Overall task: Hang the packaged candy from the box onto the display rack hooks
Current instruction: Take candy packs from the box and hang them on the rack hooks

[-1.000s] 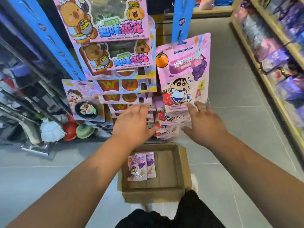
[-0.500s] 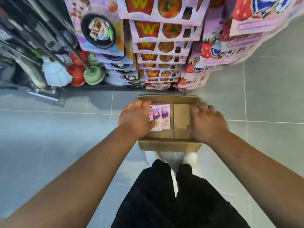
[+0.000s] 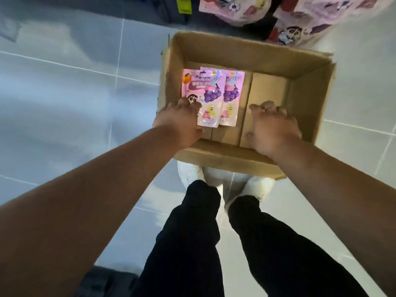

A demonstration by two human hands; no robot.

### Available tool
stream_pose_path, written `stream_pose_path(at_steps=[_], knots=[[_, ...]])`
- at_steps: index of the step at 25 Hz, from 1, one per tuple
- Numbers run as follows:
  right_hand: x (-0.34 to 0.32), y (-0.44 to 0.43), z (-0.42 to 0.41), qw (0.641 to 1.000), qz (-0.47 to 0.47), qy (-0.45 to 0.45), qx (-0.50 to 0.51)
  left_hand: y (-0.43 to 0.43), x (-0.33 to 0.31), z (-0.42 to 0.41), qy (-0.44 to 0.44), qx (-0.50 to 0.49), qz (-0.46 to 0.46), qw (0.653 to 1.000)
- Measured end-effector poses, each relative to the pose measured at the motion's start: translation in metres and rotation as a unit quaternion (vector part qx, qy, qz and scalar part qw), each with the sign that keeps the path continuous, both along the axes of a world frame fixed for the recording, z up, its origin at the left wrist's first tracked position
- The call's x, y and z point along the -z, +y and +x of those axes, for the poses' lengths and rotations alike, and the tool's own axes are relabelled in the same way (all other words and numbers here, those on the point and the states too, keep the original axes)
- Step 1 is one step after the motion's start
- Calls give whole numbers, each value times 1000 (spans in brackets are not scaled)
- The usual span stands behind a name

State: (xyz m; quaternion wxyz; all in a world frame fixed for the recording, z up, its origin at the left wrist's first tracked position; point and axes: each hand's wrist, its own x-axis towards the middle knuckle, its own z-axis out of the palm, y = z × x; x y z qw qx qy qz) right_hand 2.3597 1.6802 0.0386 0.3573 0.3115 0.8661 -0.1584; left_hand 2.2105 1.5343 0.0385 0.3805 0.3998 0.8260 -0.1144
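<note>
An open cardboard box [image 3: 308, 99] stands on the floor in front of my feet. Overlapping pink candy packets [image 3: 211, 91] with grape pictures lie flat in its left half. My left hand [image 3: 180, 123] is inside the box at the packets' lower left corner, fingers curled over the top packet and thumb by its bottom edge. My right hand [image 3: 273, 127] hovers over the bare right part of the box bottom, fingers loosely curled, holding nothing. Hung pink packets on the rack [image 3: 300, 24] show at the top edge; the hooks are out of view.
Grey floor tiles [image 3: 64, 93] surround the box. My black trouser legs [image 3: 192, 232] and white shoes [image 3: 259, 185] are just behind its near wall. The dark base of the display [image 3: 150, 9] runs along the top.
My view has tipped down from the rack to the box. Both hands have dropped from the hung packets into the box, the left one reaching the packets.
</note>
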Motion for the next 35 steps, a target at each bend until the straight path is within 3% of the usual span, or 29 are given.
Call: stream_pose_path(at_steps=[4,7,12,15,18,24,27,33,35], knots=[[117,10,-17,999,-20,-6,34,8,119,-20,-44,-88,-22,995],[198,16,-31,991,-55,33,121,15,200,-35,-74,-234,-42,968],[284,19,-43,930,-145,125,314,19,282,-32,-96,-349,6,932],[309,17,-46,869,-146,192,432,20,306,-31,-109,-397,33,911],[322,24,-47,783,-166,236,551,21,314,-34,-123,-455,67,879],[304,27,-36,697,-285,242,612,21,301,-23,-262,-533,130,794],[275,25,-21,671,-340,239,614,18,276,-4,-317,-560,142,752],[175,29,14,625,-402,214,634,3,177,7,-344,-591,136,717],[132,28,16,614,-409,209,642,-4,137,4,-310,-595,163,724]])
